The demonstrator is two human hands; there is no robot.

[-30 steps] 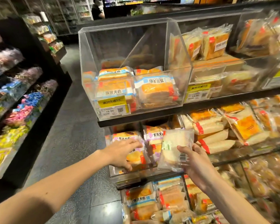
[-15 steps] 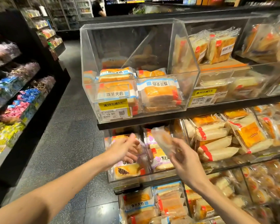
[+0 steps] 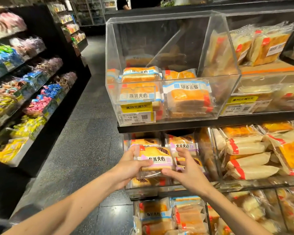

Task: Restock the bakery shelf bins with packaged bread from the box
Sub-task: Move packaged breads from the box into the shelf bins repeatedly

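Note:
A packaged bread with a purple-and-white label [image 3: 155, 160] is held between both hands over the left bin of the middle shelf [image 3: 143, 190]. My left hand [image 3: 131, 167] grips its left end, thumb on top. My right hand [image 3: 185, 168] holds its right end, thumb under the lower corner and fingers curled over the far edge. Several packs of the same bread lie in that bin beneath and behind it. The box is not in view.
A clear acrylic bin [image 3: 168, 68] with blue-labelled bread sits on the shelf above, with price tags [image 3: 137, 112] on its front. More bread bins run to the right and below. A black candy shelf [image 3: 29, 99] lines the left side of the grey aisle floor [image 3: 85, 141].
The pale pack my right hand held is no longer in it. Both hands have come together and now hold a purple-labelled pack over the middle-shelf bin.

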